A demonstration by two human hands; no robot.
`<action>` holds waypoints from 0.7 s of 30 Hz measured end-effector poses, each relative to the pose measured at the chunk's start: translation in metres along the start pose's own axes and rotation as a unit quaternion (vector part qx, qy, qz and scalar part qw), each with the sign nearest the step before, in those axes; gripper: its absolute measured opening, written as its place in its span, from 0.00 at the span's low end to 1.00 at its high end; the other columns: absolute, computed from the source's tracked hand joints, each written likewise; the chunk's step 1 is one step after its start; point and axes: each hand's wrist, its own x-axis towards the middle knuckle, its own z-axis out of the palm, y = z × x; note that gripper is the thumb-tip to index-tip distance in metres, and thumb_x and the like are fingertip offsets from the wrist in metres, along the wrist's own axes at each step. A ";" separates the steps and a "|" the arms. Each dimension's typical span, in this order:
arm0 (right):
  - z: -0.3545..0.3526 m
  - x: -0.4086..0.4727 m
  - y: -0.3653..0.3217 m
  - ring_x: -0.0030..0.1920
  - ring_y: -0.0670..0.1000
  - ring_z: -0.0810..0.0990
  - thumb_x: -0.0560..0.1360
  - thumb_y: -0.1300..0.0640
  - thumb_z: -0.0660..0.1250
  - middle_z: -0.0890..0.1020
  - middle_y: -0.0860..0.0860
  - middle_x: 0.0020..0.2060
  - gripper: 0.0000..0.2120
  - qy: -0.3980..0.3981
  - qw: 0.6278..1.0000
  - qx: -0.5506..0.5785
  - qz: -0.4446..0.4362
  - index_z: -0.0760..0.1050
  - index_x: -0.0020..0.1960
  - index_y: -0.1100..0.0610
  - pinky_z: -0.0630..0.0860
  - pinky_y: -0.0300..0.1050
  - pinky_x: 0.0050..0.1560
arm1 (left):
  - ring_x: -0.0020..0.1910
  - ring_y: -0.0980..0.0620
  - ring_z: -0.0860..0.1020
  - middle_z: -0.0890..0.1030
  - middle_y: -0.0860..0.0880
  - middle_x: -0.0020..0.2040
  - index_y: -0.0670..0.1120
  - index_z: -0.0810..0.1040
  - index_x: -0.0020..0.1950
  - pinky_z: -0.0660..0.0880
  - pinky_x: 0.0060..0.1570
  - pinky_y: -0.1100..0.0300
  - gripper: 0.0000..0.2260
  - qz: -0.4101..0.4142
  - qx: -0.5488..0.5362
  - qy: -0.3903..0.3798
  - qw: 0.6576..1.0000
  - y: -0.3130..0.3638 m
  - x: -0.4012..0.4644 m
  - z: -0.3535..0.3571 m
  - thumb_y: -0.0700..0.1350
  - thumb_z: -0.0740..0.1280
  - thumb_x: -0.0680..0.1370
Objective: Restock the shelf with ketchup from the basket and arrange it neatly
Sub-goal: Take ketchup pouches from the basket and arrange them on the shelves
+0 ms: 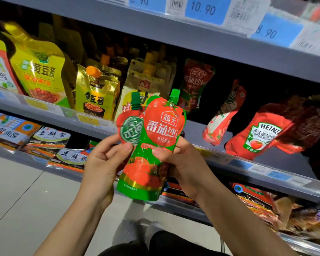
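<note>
Right now we hold two ketchup pouches upright in front of the shelf, one overlapping the other. Our left hand [103, 161] pinches the rear pouch [127, 126], thumb on its front near the round green seal. Our right hand [181, 163] is clamped on the front pouch [155, 145], thumb across its middle and fingers wrapped behind it. Both green caps point up.

Outward from the hands, the ketchup section lies to the right on the middle shelf [277, 157]: a dark red pouch [194, 84] of the same brand stands far back, a leaning pouch [224, 115] sags beside it, and a Heinz pouch [260, 133] has slumped toward the front edge. Yellow bean-sauce pouches [42, 72] fill the left end. No basket is in view.

We judge the step to be placing these two. To do it well, we should separate them first, then set each on its flat base in the gap before the dark red pouch, label forward and cap up. Soft pouches tip easily, so we should press each back against its neighbour and straighten the leaning one.
</note>
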 end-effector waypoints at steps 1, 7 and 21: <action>0.002 0.003 -0.002 0.50 0.56 0.83 0.68 0.65 0.72 0.84 0.56 0.51 0.17 0.007 1.000 0.016 0.004 0.78 0.56 0.58 0.80 0.51 0.49 | 0.33 0.57 0.82 0.85 0.50 0.37 0.48 0.82 0.44 0.78 0.33 0.65 0.10 -0.001 0.005 0.014 1.000 -0.002 0.001 -0.002 0.46 0.76 0.65; -0.010 0.035 -0.041 0.42 0.51 0.83 0.72 0.67 0.67 0.84 0.55 0.46 0.10 0.142 0.984 0.047 -0.093 0.76 0.53 0.59 0.81 0.46 0.41 | 0.27 0.60 0.78 0.83 0.55 0.31 0.46 0.78 0.45 0.73 0.27 0.69 0.06 0.031 0.037 0.114 0.992 -0.001 0.004 -0.008 0.38 0.64 0.78; -0.069 0.174 -0.031 0.63 0.60 0.74 0.75 0.62 0.68 0.74 0.58 0.65 0.24 0.307 0.944 -0.025 -0.118 0.67 0.69 0.58 0.75 0.51 0.60 | 0.29 0.59 0.80 0.84 0.54 0.33 0.45 0.78 0.47 0.72 0.27 0.69 0.05 0.012 0.034 0.112 0.993 -0.004 0.004 -0.004 0.38 0.63 0.78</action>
